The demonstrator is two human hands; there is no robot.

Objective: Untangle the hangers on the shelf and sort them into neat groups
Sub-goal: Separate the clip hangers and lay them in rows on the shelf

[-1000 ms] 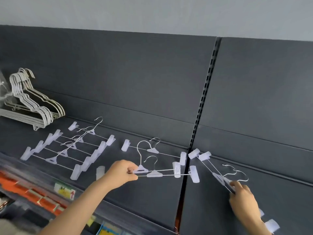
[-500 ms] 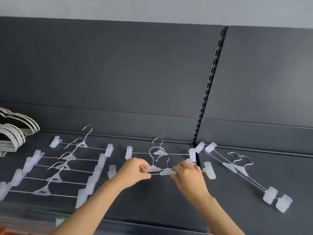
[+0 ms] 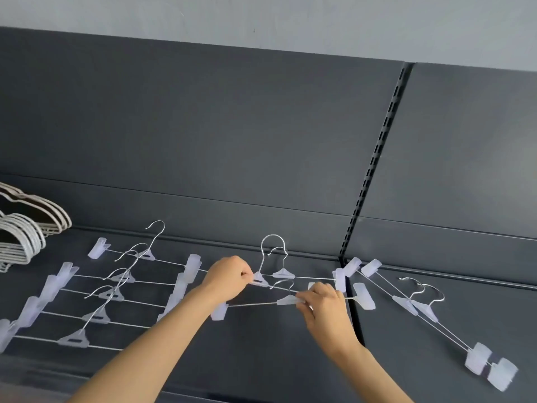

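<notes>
Three clip hangers sit in a small tangle on the dark shelf (image 3: 261, 362), just left of the slotted post (image 3: 374, 158) that runs up the back wall (image 3: 203, 126). The left hand (image 3: 229, 276) is left of the post, with its fingers curled tight. It pinches the clear middle piece of the first clip hanger (image 3: 260, 281), whose tall hook stands up. The right hand (image 3: 322, 303) is nearer the post and a bit lower. Its fingers are curled too, and they pinch the middle piece of the second clip hanger (image 3: 286, 300). The thin bar of that one runs both ways to a clear clip at each end, and one clip lies almost under the post. The third clip hanger (image 3: 283, 274) lies behind the other two, closer to the foot of the post, and no hand is on it. The bars of the first and second cross each other between the two hands. Far left of the post, a row of five clip hangers (image 3: 116, 295) lies neatly side by side. Farther left still, by the edge of the view, is a pile of white hangers (image 3: 26, 237). Right of the post, a pair of clip hangers (image 3: 418, 306) lies slanted, close together, with two clips touching the foot of the post.
</notes>
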